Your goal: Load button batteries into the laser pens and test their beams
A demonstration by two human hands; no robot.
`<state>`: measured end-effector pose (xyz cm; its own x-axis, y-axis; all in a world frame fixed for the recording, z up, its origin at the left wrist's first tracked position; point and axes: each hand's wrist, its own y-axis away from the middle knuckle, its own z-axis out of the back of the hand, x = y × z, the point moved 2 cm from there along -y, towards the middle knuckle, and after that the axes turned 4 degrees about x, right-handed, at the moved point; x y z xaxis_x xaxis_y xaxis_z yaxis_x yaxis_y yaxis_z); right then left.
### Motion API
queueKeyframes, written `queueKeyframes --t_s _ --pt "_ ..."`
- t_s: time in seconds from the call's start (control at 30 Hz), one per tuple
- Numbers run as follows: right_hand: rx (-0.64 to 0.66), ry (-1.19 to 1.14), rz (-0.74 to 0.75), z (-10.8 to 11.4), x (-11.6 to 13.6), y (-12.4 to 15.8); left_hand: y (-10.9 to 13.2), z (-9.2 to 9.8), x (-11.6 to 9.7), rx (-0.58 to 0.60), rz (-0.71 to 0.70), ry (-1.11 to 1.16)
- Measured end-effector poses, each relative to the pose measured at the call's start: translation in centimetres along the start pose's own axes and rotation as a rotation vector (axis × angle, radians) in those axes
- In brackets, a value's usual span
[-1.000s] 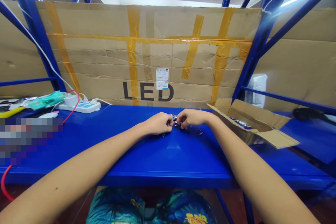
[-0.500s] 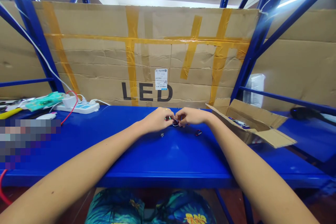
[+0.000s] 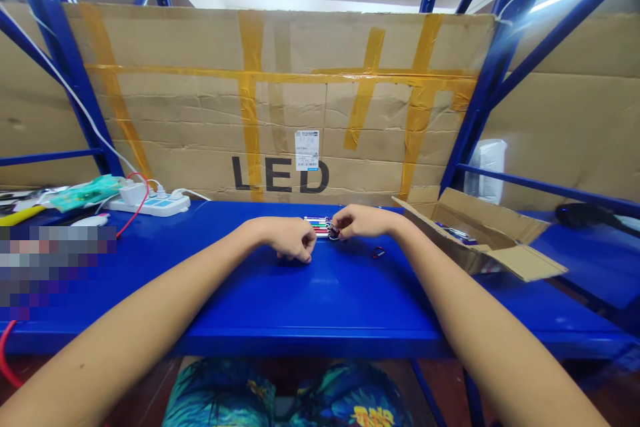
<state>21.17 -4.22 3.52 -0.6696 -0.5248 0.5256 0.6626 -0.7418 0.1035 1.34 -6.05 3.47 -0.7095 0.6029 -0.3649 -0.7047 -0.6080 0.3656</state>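
Observation:
My left hand (image 3: pixel 295 240) is on the blue tabletop with its fingers curled down and pinched; whatever they hold is hidden beneath them. Just beyond it lies a row of slim shiny coloured tubes (image 3: pixel 317 224), among them red, green and purple ones. At their right end my right hand (image 3: pixel 356 221) pinches a small dark piece with a metal ring (image 3: pixel 334 233), too small to name surely. A small red and silver clip-like loop (image 3: pixel 379 253) lies in front of the right hand.
An open cardboard box (image 3: pixel 480 227) with shiny tubes inside stands at the right. A white power strip (image 3: pixel 155 204) with a red cable and a green plastic packet (image 3: pixel 86 192) are at the left. A large cardboard panel (image 3: pixel 200 113) closes the back between blue rack posts.
My left hand has moved left and nearer, away from the right hand, uncovering the coloured tubes. It now covers the spot where a small metal piece lay. My right hand has barely moved.

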Motion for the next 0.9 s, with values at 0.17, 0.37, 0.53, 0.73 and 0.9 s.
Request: queueKeyframes --t_s 0.17,0.37,0.53,0.73,0.9 --pt "0.002 0.026 0.012 -0.3 0.0 -0.2 -0.8 -0.1 0.2 -0.124 -0.043 -0.005" --pt "-0.018 -0.067 0.061 -0.4 0.2 -0.3 -1.2 1.2 0.2 -0.654 -0.238 0.078" --pt "-0.071 -0.229 0.078 -0.3 0.3 -0.3 -1.6 1.2 0.2 -0.689 -0.26 0.284" --pt "-0.325 -0.108 0.23 -0.1 0.1 -0.8 -1.5 1.2 0.3 -0.671 -0.246 0.373" --pt "-0.519 -0.021 0.256 -0.3 0.2 -1.1 -1.4 1.4 0.2 -0.697 -0.243 0.396"
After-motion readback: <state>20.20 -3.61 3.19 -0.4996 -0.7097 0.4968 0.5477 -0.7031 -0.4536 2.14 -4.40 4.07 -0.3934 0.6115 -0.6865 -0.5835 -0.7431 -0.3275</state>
